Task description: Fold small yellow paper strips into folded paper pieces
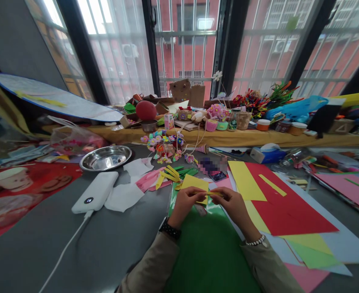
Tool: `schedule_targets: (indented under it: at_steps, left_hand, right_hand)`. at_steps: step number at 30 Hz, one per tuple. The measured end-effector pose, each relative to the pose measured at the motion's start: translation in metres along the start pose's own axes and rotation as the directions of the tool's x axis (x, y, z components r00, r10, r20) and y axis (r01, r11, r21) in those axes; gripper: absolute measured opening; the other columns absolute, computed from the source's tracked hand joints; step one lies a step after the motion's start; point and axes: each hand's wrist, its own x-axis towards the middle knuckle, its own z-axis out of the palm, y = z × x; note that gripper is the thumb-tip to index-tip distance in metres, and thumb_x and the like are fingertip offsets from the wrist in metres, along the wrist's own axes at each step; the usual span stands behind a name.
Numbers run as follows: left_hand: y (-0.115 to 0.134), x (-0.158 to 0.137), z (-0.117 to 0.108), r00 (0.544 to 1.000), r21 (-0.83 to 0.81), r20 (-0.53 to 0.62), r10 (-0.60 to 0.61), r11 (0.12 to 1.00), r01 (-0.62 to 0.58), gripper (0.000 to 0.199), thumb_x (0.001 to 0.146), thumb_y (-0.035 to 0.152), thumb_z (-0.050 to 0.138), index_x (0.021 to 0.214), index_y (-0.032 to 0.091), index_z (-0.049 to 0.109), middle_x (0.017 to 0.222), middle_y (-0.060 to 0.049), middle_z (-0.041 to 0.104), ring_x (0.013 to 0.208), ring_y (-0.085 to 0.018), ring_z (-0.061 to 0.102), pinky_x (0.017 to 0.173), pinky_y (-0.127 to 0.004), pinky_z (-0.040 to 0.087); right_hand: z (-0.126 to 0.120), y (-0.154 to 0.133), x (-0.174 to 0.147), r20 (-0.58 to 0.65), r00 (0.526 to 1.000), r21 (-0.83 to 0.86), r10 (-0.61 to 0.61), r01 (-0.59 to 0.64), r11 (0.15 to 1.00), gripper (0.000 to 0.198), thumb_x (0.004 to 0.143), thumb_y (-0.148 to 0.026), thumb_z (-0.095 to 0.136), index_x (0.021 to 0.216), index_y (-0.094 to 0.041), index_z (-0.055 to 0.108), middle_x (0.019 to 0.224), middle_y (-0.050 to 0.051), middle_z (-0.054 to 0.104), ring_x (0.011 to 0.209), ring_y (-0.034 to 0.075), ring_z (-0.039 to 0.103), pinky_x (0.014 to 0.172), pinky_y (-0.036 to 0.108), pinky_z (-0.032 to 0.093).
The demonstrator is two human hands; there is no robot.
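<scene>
My left hand (185, 203) and my right hand (232, 205) meet over the green mat (209, 252). Fingers of both are closed on a narrow yellow paper strip (209, 193), pinched from either side. Just behind the left fingers lies a yellow paper sheet (194, 181); its lower part is partly covered by the hand. Cut yellow paper strips (170, 174) and green paper strips (187, 171) rest beyond it. A small pale piece (201, 210) lies on the mat below the fingers, too small to name.
White power bank (95, 193) with a cable stands left, near a metal dish (106, 158) and white paper scraps (124, 197). Red card (292, 203) and other coloured sheets overlap at right. Behind are a flower craft (164, 144), a blurred dark object (212, 166) and a crowded ledge (179, 136).
</scene>
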Motion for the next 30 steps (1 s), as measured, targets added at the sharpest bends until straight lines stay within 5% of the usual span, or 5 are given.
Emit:
schedule_targets:
  at_steps: [17,24,30]
  left_hand:
    - [0.0031,0.0007,0.0016,0.991,0.077,-0.134,-0.024,0.996,0.034,0.022,0.06,0.033,0.06,0.064,0.01,0.061,0.054,-0.003,0.061,0.051,-0.015,0.059,0.048,-0.021,0.046]
    - [-0.0003,0.0031,-0.0019,0.979,0.065,-0.121,0.166,0.985,-0.159,0.023,0.059,0.027,0.061,0.077,0.014,0.054,0.072,-0.001,0.057,0.065,-0.012,0.057,0.058,-0.021,0.046]
    - [-0.0042,0.0031,-0.0013,0.969,0.227,-0.058,0.242,0.948,-0.224,0.016,0.062,0.028,0.059,0.071,0.016,0.053,0.07,-0.001,0.055,0.066,-0.012,0.055,0.061,-0.021,0.045]
  right_hand:
    - [-0.0029,-0.0005,0.0008,-0.103,0.994,-0.08,0.046,-0.054,0.995,0.022,0.066,-0.038,0.054,0.062,-0.017,0.057,0.043,-0.003,0.053,0.042,0.012,0.052,0.044,0.02,0.039]
    - [-0.0086,0.0018,0.0017,-0.14,0.989,-0.005,0.038,-0.039,0.999,0.024,0.066,-0.04,0.053,0.063,-0.016,0.055,0.049,-0.002,0.055,0.044,0.011,0.052,0.045,0.02,0.04]
    - [-0.0088,-0.0012,0.0015,-0.142,0.99,-0.036,0.024,-0.029,0.999,0.027,0.065,-0.043,0.053,0.062,-0.016,0.055,0.046,-0.002,0.053,0.043,0.011,0.052,0.045,0.021,0.041]
